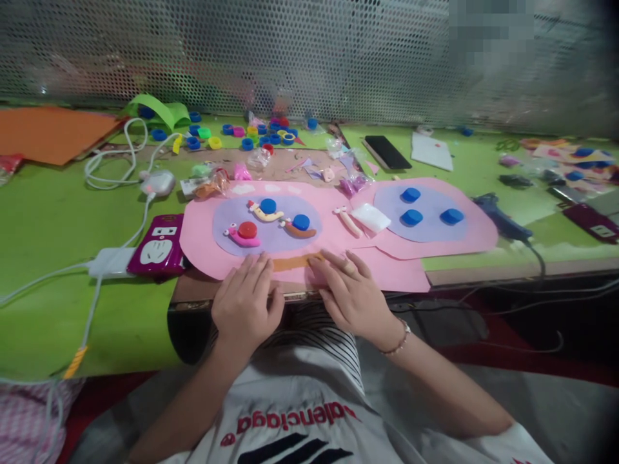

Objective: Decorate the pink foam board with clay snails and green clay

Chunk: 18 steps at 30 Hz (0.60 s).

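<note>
From my remote view, both hands lie palm down at the near edge of a green table (58,212). A thin orange strip (291,262) lies flat on the near part of a pink sheet (198,238), running left to right between the hands.

The left hand (246,303) is open with its fingers straight and close together. Its fingertips touch the sheet at the strip's left end. The right hand (352,295) is also open, with its fingers slightly spread and resting on the strip's right end. Neither hand grips anything.

Just beyond the strip, a lilac oval (275,238) on the sheet carries three small snail figures. One has a red cap (247,229) and two have blue caps (267,206).

To the right, a second pink sheet (478,229) holds three more blue caps (411,217), and a blue glue gun (500,222) lies beside it. A purple power strip (159,248) sits just left of the first sheet. Loose coloured caps (251,132) and a black phone (387,152) lie on the far side.
</note>
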{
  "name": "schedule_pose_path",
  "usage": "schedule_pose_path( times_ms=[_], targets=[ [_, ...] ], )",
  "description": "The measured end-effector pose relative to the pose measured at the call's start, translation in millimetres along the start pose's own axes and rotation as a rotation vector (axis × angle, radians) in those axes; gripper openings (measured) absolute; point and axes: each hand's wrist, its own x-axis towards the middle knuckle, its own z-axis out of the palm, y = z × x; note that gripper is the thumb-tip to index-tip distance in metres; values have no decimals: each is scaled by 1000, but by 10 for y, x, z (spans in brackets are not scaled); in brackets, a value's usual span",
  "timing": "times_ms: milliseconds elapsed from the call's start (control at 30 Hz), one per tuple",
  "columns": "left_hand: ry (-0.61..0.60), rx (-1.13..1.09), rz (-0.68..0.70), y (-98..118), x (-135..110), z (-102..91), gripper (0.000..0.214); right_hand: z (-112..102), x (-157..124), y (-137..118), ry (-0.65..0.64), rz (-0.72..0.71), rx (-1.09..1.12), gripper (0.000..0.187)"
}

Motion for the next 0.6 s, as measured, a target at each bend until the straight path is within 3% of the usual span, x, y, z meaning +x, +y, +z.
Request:
schedule_pose_path(
  times_ms=[300, 500, 600],
  targets=[
    [0, -14, -19, 18, 10, -32, 42, 35, -7, 5, 121, 158, 74, 35],
    [11, -9, -3, 11, 13, -28, 40, 12, -23, 28, 174, 215, 101, 39],
    [15, -8, 3, 9, 13, -23, 40, -7, 0, -37, 204, 169, 118, 45]
  ],
)
